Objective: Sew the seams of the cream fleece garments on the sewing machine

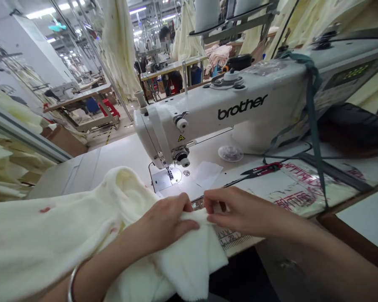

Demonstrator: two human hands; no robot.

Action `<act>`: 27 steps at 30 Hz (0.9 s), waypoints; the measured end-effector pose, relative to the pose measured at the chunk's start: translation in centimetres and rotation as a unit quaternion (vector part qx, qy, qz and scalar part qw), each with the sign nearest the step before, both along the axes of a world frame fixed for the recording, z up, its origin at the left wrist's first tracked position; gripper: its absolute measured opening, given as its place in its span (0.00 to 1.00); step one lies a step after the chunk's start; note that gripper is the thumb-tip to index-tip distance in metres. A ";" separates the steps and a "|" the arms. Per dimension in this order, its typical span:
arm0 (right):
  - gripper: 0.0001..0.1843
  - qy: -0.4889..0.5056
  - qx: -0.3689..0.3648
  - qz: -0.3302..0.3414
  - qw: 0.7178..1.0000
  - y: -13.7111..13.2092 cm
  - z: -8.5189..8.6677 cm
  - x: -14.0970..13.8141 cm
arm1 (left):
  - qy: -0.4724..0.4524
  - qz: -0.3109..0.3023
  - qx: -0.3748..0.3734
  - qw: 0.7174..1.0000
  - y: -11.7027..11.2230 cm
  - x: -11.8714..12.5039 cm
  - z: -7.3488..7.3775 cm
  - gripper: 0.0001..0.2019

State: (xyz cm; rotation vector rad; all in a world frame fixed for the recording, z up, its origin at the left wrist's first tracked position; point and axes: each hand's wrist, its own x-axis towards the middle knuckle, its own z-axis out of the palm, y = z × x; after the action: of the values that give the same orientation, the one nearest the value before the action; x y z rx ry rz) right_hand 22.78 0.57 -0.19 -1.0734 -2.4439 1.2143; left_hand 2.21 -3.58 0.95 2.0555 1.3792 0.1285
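Observation:
A cream fleece fabric point(66, 226) lies across the sewing table and hangs over its front edge. My left hand point(165, 224) rests on the cloth with thumb and fingers pinched on its edge. My right hand point(236, 209) pinches the same edge from the right, fingertips almost meeting the left ones. Both hands are just in front of the white Brother sewing machine point(239, 105), whose needle and presser foot point(169, 173) stand a short way behind them.
Red thread snips point(263, 169) and a clear bobbin dish point(230, 153) lie on the table to the right, beside printed plastic sheets point(297, 188). A ruler strip point(229, 239) runs along the front edge. Stacked cream cloth sits at left. A person works at a far bench point(166, 42).

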 end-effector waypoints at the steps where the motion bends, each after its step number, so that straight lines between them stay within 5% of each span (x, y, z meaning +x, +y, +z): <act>1: 0.04 -0.001 -0.021 0.007 1.000 0.3 0.5 -0.1 | -0.024 0.009 -0.016 1.000 0.1 -0.3 0.2 0.10; 11: 0.07 -0.025 -0.041 0.021 0.999 1.2 2.4 -0.6 | -0.096 0.051 -0.080 0.991 -0.1 -0.1 0.6 0.12; 21: 0.09 0.027 -0.072 -0.023 0.997 0.2 0.9 -0.1 | -0.107 0.130 -0.024 0.985 -0.9 0.7 0.1 0.08; 27: 0.05 0.022 -0.157 -0.061 0.986 1.8 -0.1 -2.6 | -0.116 0.183 -0.046 0.975 0.2 -1.0 0.1 0.10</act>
State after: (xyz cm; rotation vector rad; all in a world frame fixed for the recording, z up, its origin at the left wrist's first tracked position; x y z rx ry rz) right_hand 20.21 2.32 -0.34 -1.2384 -2.1646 1.5986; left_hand 1.19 -3.36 1.07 1.6354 1.5675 0.4391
